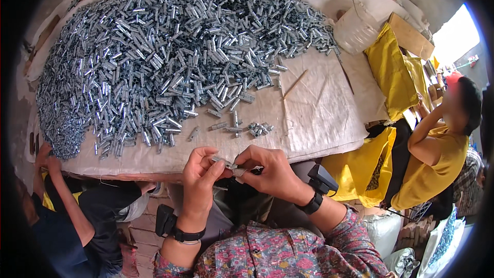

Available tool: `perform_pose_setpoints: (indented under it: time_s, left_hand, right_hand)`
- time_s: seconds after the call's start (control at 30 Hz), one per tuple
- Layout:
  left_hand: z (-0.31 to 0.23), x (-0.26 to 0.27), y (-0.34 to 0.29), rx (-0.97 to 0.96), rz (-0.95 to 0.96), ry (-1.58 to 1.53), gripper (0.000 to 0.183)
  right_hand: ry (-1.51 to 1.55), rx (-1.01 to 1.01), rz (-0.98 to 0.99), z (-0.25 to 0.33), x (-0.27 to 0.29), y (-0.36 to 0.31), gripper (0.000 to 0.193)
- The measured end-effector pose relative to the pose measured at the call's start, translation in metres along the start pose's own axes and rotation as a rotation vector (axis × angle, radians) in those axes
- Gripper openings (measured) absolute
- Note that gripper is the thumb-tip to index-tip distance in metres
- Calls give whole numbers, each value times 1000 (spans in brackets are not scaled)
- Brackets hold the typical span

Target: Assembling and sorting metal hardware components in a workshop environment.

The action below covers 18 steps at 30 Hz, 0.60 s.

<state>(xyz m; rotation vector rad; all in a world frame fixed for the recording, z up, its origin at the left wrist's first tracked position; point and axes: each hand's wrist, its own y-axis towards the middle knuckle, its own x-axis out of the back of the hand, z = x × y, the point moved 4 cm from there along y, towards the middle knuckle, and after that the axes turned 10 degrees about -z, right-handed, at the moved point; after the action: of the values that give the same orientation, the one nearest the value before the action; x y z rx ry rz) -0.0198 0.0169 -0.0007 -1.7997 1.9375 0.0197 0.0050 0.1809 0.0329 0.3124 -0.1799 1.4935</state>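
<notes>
in the head view, the left hand (201,175) pinches a silvery metal sleeve (220,160) between thumb and fingers, while the right hand (271,172) pinches a small grey piece (239,171) at the sleeve's right end, both by the near edge of a white-covered table (321,105) bearing a large heap of similar sleeves (180,46).

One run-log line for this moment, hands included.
left hand: holding metal tube; right hand: fingers at tube's right end, grip unclear; tube heap: on pale sheet

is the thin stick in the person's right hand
No, the thin stick lies on the white sheet, away from the right hand.
</notes>
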Motion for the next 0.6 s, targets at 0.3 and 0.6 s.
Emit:
perform_pose_setpoints:
  time_s: [0.3, 0.6]
  left_hand:
    - [9, 12, -6, 30, 109, 41, 19]
    - [14, 20, -5, 117, 160, 52, 18]
  right_hand:
    - [33, -96, 40, 1, 3, -3, 16]
    - [-91, 76, 134, 1, 2, -1, 21]
